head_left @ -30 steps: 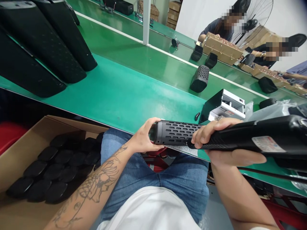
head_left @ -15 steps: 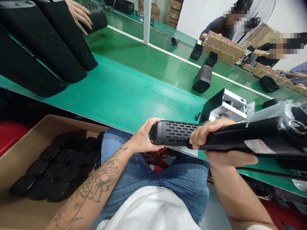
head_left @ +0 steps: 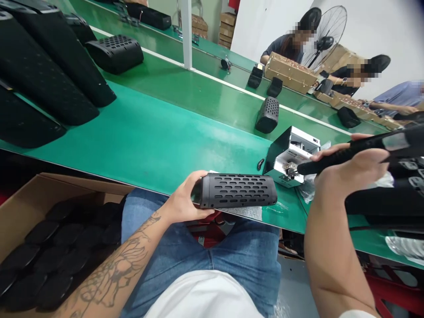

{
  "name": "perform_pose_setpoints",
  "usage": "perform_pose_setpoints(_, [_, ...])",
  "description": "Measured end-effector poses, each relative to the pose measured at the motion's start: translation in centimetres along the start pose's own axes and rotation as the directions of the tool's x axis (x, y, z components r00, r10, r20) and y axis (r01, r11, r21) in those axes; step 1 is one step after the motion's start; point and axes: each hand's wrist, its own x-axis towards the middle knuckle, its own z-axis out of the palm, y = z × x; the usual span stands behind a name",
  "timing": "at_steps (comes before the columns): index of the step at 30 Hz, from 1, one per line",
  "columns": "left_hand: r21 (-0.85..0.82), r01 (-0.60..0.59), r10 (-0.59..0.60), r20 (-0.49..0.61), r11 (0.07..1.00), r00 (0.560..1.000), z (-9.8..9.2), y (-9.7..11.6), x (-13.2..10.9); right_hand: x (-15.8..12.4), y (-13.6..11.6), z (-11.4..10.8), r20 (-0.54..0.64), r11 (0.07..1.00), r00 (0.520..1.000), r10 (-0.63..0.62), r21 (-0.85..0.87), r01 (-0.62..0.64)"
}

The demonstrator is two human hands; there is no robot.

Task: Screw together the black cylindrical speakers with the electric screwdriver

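My left hand (head_left: 182, 201) grips one end of a black perforated casing (head_left: 238, 191), thumb and fingers on opposite sides. The casing lies on its side at the near edge of the bench. My right hand (head_left: 351, 170) is wrapped round a black electric screwdriver (head_left: 374, 142), held nearly level. Its tip points left and meets the front of a black-and-white screw feeder (head_left: 276, 152), at a small metal part; whether a screw sits on the tip cannot be made out. A small black piece (head_left: 260, 164) lies just left of the feeder.
Tall black casings (head_left: 49, 62) stand at the left. More perforated casings (head_left: 267, 115) rest on the green conveyor (head_left: 159, 73). A cardboard box (head_left: 20, 216) of black parts is beside my left leg. Clear plastic wrap (head_left: 308, 190) lies by the feeder. Co-workers (head_left: 285, 46) sit across the line.
My right hand has moved the screwdriver away from the casing, up and right to the screw feeder. Another person's hand at upper left has left the view. My left hand keeps holding the casing.
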Motion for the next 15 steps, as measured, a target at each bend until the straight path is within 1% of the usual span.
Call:
perform_pose_setpoints(1, [0.004,-0.001,0.001,-0.002,1.000,1.000,0.0,-0.1,0.0,0.4,1.2,-0.7,-0.021,0.999,0.999,-0.032,-0.018,0.032])
perform_pose_setpoints(3, [0.012,-0.006,0.006,-0.010,1.000,1.000,0.0,-0.2,0.0,0.6,3.0,-2.1,-0.023,0.998,0.999,-0.046,-0.044,0.045])
perform_pose_setpoints(5, [0.019,-0.003,0.004,-0.013,1.000,1.000,0.1,-0.2,-0.1,0.1,3.9,-3.0,-0.003,0.998,0.999,-0.041,-0.056,0.040])
perform_pose_setpoints(7, [0.021,0.011,-0.011,-0.014,1.000,1.000,0.0,-0.2,-0.1,-0.8,3.9,-3.3,0.028,0.998,0.999,-0.025,-0.062,0.027])
perform_pose_setpoints(11, [0.032,0.030,-0.029,-0.022,0.999,0.999,0.0,0.0,-0.1,-1.5,2.2,-2.6,0.068,0.998,0.997,0.026,-0.058,-0.022])
perform_pose_setpoints(13, [0.036,0.031,-0.030,-0.023,0.999,0.999,0.0,0.0,-0.1,-1.5,0.5,-2.0,0.043,0.999,0.998,0.042,-0.034,-0.040])
perform_pose_setpoints(15, [0.033,0.035,-0.034,-0.020,0.999,0.999,0.0,0.0,-0.1,-1.5,-1.9,-1.5,-0.011,0.997,0.997,0.080,0.004,-0.080])
